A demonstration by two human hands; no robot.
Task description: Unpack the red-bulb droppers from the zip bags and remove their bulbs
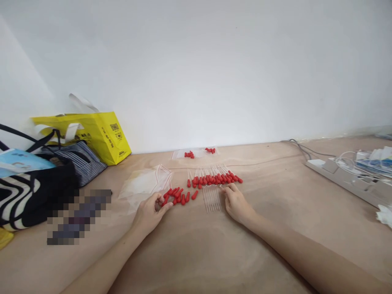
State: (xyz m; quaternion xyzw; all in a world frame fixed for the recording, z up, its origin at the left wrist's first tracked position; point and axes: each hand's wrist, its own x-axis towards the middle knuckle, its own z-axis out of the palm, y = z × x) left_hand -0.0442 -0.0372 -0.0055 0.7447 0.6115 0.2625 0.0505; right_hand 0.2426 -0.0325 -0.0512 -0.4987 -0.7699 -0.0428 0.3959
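My left hand rests on the tan table, its fingers curled and pinching a red rubber bulb from the loose bulbs at its tips. My right hand lies beside a row of bare clear glass tubes, fingers bent, its fingertips touching one tube's end. Behind both hands runs a row of assembled droppers with red bulbs. Clear plastic bags lie left of the row.
More bagged droppers lie by the white wall. A yellow shopping bag and striped bags crowd the left. A white power strip with cables and tissue sits at the right.
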